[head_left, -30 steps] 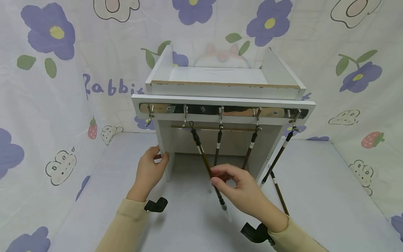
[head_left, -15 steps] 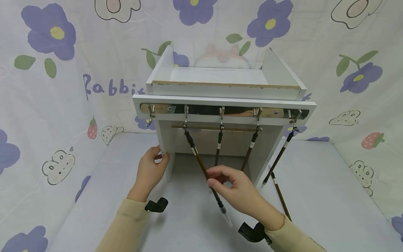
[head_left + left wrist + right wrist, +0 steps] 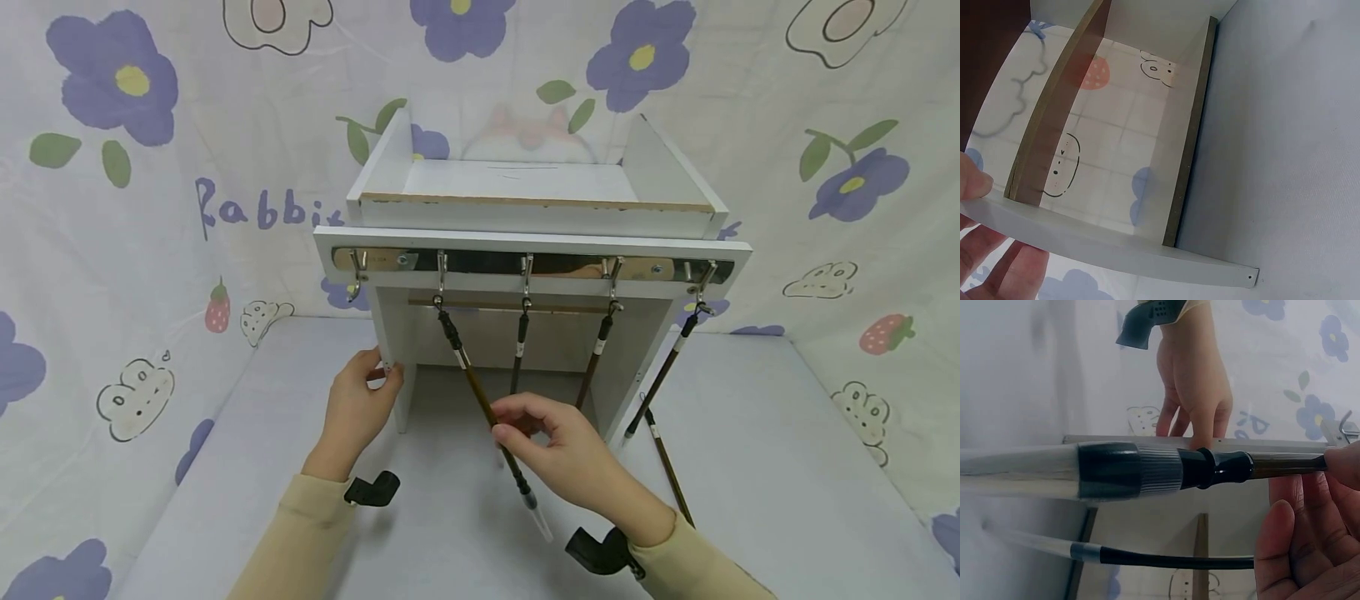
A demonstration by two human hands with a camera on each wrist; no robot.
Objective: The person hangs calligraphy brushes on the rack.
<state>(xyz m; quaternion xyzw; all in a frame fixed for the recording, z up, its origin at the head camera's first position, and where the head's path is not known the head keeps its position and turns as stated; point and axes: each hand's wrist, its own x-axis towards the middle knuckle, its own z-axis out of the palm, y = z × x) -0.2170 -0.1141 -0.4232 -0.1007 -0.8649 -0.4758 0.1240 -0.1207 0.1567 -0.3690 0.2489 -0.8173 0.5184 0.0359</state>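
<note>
My right hand (image 3: 562, 450) pinches the dark brown handle of a calligraphy brush (image 3: 472, 379), thumb against fingers. The brush slants, its top loop at the tip of the second hook from the left (image 3: 442, 271) and its clear-capped bristle end (image 3: 1029, 472) down towards me. My left hand (image 3: 360, 408) grips the front edge of the left side panel of a white wooden shelf (image 3: 525, 237); in the left wrist view the thumb (image 3: 972, 181) lies on one face, the fingers (image 3: 1013, 269) on the other. Three more brushes (image 3: 596, 362) hang from the hooks to the right.
The leftmost hook (image 3: 356, 275) of the metal hook rail (image 3: 487, 262) bears nothing. Another brush (image 3: 667, 462) lies on the white tabletop (image 3: 787, 467) right of the shelf, partly behind my right forearm. A patterned cloth (image 3: 247, 125) covers the walls behind.
My right hand has moved slightly left with the brush. Its top loop has gone from just right of the second hook to the hook's tip. My left hand has stayed on the panel.
</note>
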